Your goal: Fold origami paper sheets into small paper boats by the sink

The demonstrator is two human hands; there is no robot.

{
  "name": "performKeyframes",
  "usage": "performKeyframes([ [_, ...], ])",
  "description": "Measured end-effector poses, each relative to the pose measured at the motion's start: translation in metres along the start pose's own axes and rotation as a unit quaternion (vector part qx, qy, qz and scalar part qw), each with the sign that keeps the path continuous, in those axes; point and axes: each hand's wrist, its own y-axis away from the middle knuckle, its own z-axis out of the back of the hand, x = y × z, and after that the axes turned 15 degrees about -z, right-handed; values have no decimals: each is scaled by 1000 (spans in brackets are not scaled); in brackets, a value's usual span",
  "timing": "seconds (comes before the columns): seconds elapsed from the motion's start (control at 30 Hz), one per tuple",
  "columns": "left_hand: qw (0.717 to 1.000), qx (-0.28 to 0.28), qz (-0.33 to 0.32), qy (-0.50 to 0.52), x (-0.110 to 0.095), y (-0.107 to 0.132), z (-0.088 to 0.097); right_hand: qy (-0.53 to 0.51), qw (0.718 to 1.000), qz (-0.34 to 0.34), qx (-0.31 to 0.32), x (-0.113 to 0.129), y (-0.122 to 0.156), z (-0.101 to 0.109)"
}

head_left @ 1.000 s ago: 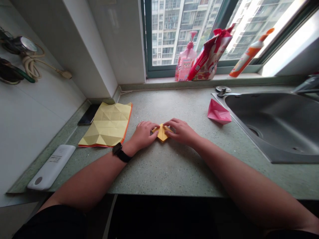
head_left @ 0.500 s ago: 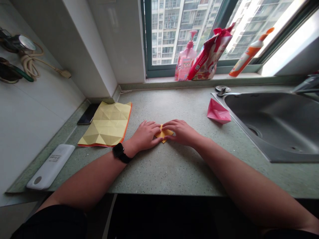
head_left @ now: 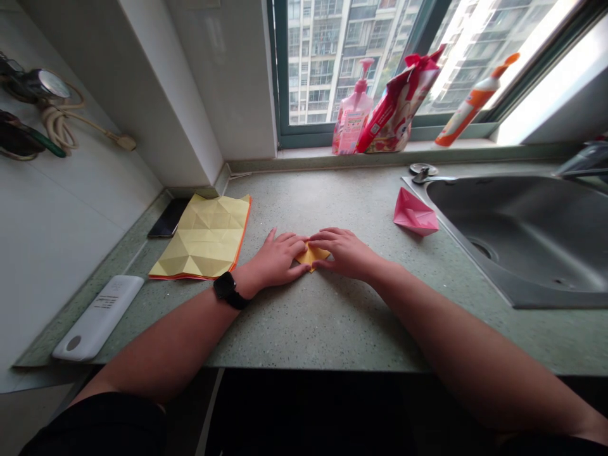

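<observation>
A small folded piece of orange-yellow paper (head_left: pixel 311 256) lies on the speckled green countertop (head_left: pixel 323 323), its sides partly hidden under my fingers. My left hand (head_left: pixel 278 258) presses against its left side, with the fingers together near the fold. My right hand (head_left: pixel 342 253) covers its right side, and the fingertips reach over the top of the paper. A black watch (head_left: pixel 227 290) sits on my left wrist.
A large creased yellow sheet (head_left: pixel 204 237) with orange edges lies to the left, by a dark phone (head_left: pixel 166 217) and a white oblong device (head_left: pixel 97 318). A pink folded paper (head_left: pixel 415 214) sits beside the steel sink (head_left: pixel 439 206). Bottles and a red bag stand on the windowsill.
The folded paper has gone from a taller diamond shape to a lower, wider one. Both hands have closed in over it, and the left fingers have shifted slightly.
</observation>
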Motion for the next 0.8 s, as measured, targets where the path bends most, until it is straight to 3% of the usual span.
performKeyframes([
  [0.43,999,-36,6,5,11,-4,-3,-33,999,-4,15,-4,-3,1],
  [0.67,998,-63,1,-22,7,-7,-6,-32,999,-23,-12,-1,-7,-7],
  [0.8,999,-46,5,-26,5,-7,-4,-9,1000,-22,-7,1,-5,-8],
])
